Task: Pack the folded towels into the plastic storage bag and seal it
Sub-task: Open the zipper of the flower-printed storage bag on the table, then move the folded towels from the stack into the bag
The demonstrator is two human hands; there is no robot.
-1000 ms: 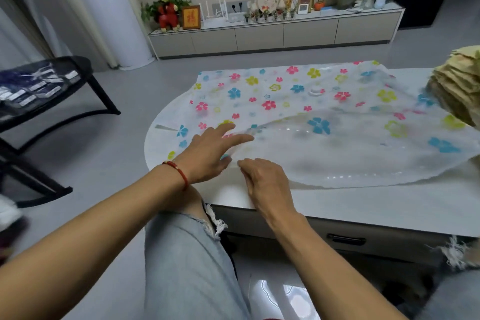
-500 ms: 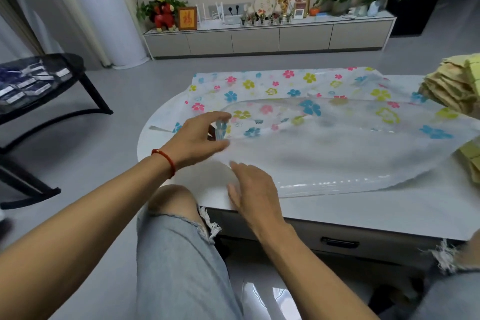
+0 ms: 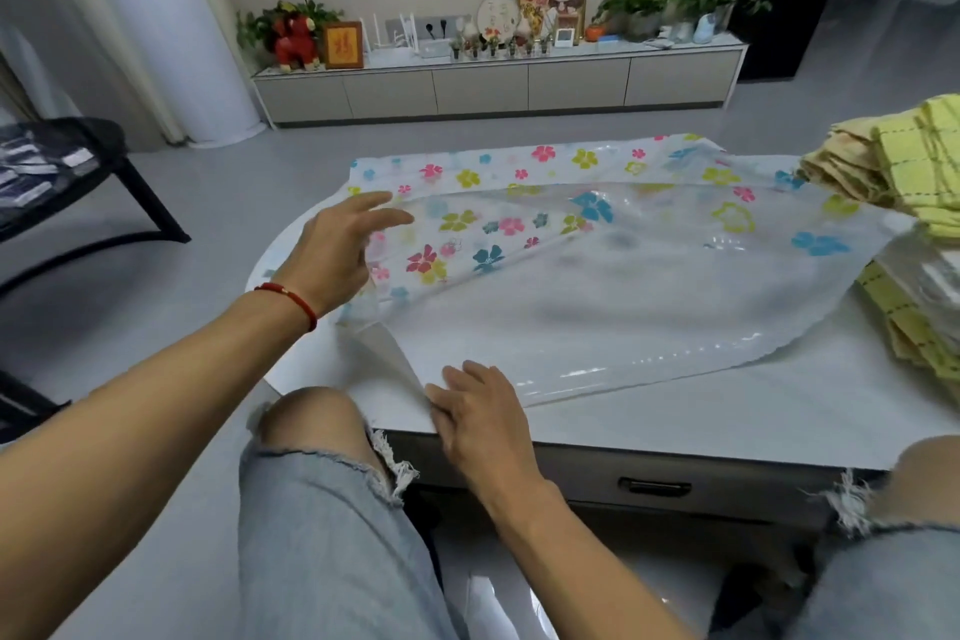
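The plastic storage bag (image 3: pixel 649 296), clear with coloured flowers, lies flat across the white table (image 3: pixel 727 411). Its mouth at the left end gapes. My left hand (image 3: pixel 337 255) holds the upper layer there, lifted off the table. My right hand (image 3: pixel 478 411) lies at the near table edge, its fingertips holding the lower layer's corner. Folded yellow towels (image 3: pixel 893 166) are stacked at the table's right end, outside the bag. More yellow checked towels (image 3: pixel 909 327) lie nearer, partly under clear plastic.
My knees in ripped jeans (image 3: pixel 322 509) press against the table's near side, which has a drawer handle (image 3: pixel 654 486). A black side table (image 3: pixel 62 172) stands on the left. A long low cabinet (image 3: pixel 493 83) with plants and ornaments runs along the far wall.
My left hand has risen and moved away from me, lifting the bag's upper layer so the mouth spreads. My right hand has stayed at the near edge.
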